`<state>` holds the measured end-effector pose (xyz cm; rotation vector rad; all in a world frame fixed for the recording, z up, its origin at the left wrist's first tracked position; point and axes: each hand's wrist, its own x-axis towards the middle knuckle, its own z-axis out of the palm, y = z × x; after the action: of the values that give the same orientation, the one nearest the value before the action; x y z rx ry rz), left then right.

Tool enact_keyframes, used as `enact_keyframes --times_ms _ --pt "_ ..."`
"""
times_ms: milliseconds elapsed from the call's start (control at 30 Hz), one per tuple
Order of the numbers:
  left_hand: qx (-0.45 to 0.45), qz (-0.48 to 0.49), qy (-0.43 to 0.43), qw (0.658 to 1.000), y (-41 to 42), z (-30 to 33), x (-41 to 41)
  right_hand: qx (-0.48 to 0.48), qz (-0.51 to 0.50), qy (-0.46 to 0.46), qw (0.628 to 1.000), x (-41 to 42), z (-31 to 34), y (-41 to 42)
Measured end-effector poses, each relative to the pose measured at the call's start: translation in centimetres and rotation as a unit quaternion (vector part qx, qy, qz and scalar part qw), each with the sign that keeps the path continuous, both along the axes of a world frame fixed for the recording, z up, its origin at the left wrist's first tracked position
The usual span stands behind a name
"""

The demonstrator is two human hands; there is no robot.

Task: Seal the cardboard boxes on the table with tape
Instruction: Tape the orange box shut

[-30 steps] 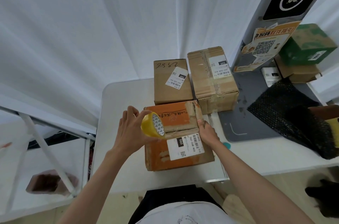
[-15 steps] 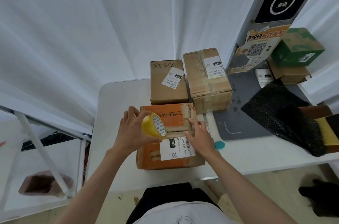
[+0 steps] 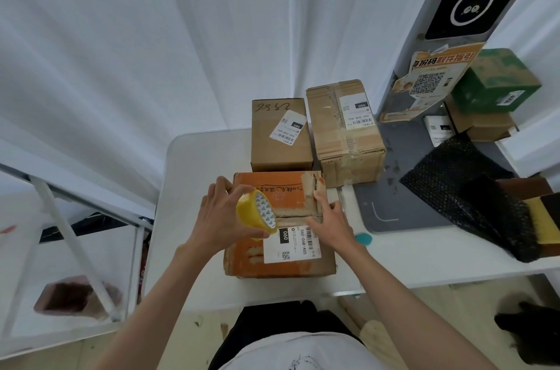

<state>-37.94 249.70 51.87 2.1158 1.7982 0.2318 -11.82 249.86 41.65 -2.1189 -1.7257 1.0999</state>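
Now, yellow tape roll (image 3: 257, 214) in left hand (image 3: 218, 219) grip, above orange box (image 3: 274, 262)

The left hand (image 3: 216, 218) covers the near side of the yellow tape roll (image 3: 257, 214), so how its fingers wrap behind it cannot be seen. The roll and that hand hide the orange box (image 3: 281, 266) seam beneath them. Under the right hand's fingers (image 3: 321, 201) the flap edge is hidden too. Small print on the white label (image 3: 292, 243) just below those fingers is too fine to read. Far right of the fingers, a dark object (image 3: 533, 336) is cut by the frame edge.
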Motion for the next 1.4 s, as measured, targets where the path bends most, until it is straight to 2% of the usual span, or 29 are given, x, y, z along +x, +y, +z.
enact_keyframes --times_ms 67,133,167,267,400,500,633,733,867,1067,1267,1400 --pt "-0.014 -0.009 -0.01 1.0 0.3 0.1 0.6 0.099 0.001 0.026 0.995 -0.1 0.9 -0.4" --pt "-0.031 -0.015 -0.026 0.999 0.9 0.1 1.6 0.181 0.012 0.145 0.973 -0.6 2.2 -1.0" --pt "-0.041 -0.017 -0.033 0.998 1.2 0.2 2.3 0.191 0.034 0.205 0.959 -0.8 2.8 -1.4" --pt "-0.068 -0.028 -0.045 0.996 2.5 0.4 4.1 0.172 0.094 0.277 0.941 -1.3 4.0 -2.6" --pt "-0.114 -0.049 -0.027 0.992 4.7 0.9 5.9 0.14 0.055 0.345 0.927 -1.2 4.7 -3.3" --pt "-0.176 -0.087 -0.006 0.981 6.5 1.5 6.7 0.129 0.03 0.361 0.923 -0.3 4.7 -3.4" --pt "-0.213 -0.073 -0.125 0.966 9.9 3.1 7.2 0.05 -0.046 0.442 0.895 0.9 5.0 -4.4" --pt "-0.253 -0.05 -0.189 0.948 12.0 4.0 7.5 0.051 -0.082 0.436 0.895 1.5 4.8 -5.1" --pt "-0.244 -0.023 -0.205 0.947 14.7 4.6 8.6 0.065 -0.107 0.417 0.9 2.3 5.1 -5.6" --pt "-0.224 -0.056 -0.173 0.957 17.0 3.3 11.3 0.072 -0.151 0.417 0.893 2.1 6.0 -5.8" --pt "-0.198 -0.087 -0.149 0.965 17.4 -0.2 13.3 0.025 -0.164 0.405 0.899 0.1 6.0 -5.9" --pt "-0.214 -0.096 -0.138 0.962 18.2 -2.1 13.3 -0.003 -0.173 0.381 0.908 -1.7 5.4 -6.3"
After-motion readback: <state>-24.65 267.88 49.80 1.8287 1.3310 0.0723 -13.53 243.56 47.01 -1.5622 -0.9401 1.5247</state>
